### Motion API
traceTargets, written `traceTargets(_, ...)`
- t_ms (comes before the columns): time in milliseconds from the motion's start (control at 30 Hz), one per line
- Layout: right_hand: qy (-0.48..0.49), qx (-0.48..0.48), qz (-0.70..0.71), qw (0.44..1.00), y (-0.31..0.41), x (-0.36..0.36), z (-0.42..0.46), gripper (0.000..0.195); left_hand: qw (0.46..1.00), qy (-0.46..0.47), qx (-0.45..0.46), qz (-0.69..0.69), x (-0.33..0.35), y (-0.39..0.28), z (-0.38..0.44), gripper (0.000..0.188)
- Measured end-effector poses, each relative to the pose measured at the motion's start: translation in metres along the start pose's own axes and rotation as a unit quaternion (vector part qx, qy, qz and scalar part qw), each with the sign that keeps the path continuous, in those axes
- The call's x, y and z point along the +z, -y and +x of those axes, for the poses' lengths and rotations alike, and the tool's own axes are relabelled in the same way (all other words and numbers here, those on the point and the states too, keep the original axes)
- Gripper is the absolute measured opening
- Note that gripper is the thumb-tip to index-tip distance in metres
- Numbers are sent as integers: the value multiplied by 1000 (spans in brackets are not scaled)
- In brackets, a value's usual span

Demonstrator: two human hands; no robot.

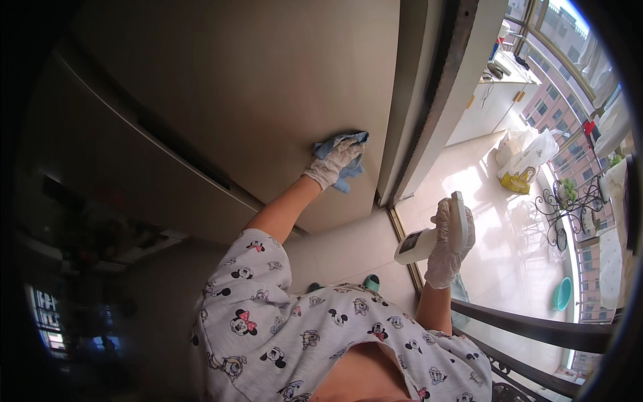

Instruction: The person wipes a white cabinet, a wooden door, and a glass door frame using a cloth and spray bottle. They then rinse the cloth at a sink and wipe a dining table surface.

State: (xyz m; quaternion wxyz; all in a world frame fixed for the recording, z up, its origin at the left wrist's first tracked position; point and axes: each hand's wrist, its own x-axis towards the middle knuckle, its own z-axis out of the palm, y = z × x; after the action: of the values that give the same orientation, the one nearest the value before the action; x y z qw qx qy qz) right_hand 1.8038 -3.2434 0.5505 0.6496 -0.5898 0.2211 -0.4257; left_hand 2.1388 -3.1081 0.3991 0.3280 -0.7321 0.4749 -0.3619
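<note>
My left hand (332, 163), in a thin translucent glove, presses a crumpled blue cloth (352, 169) against the lower right part of a large, smooth grey-brown door panel (241, 95). Part of the cloth is hidden under the fingers. Gloved in the same way, my right hand (446, 246) grips a white spray bottle (418, 246) by its neck and trigger head, away from the panel. The bottle lies tilted, its base towards the left, with a dark label on its side. Whether the trigger is pressed cannot be told.
A metal door track (402, 241) crosses the floor beside the frame. Beyond stand plastic bags (525, 161), a white cabinet (495, 103), a wrought-iron plant stand (562, 206) and a teal basin (562, 294). A dark curved rail (532, 324) is near my right arm.
</note>
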Motion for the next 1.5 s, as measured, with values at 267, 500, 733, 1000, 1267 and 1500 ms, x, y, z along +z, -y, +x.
traceTargets(267, 45, -37, -18, 998, 2, 7, 3, 42, 956, -119, -265, -47, -147, 225, -39, 83)
traceTargets(500, 101, -61, 106, 987, 11, 32, -2, 38, 805, -382, -451, 54, -214, 352, 26, 67)
traceTargets(733, 111, 19, 0, 994, 2, 22, -3, 44, 952, -200, -207, -108, -106, 99, 14, 59)
traceTargets(1000, 195, -41, 38, 979, -22, 4, 2, 102, 979, -163, -101, -70, 102, -81, -148, 46)
traceTargets(1267, 154, -131, -73, 977, -16, 24, 10, 83, 946, -148, -288, -29, -104, 122, -34, 48)
traceTargets(1500, 199, -191, -128, 953, -7, 26, 16, 124, 965, -143, -156, -153, -89, 50, 27, 49)
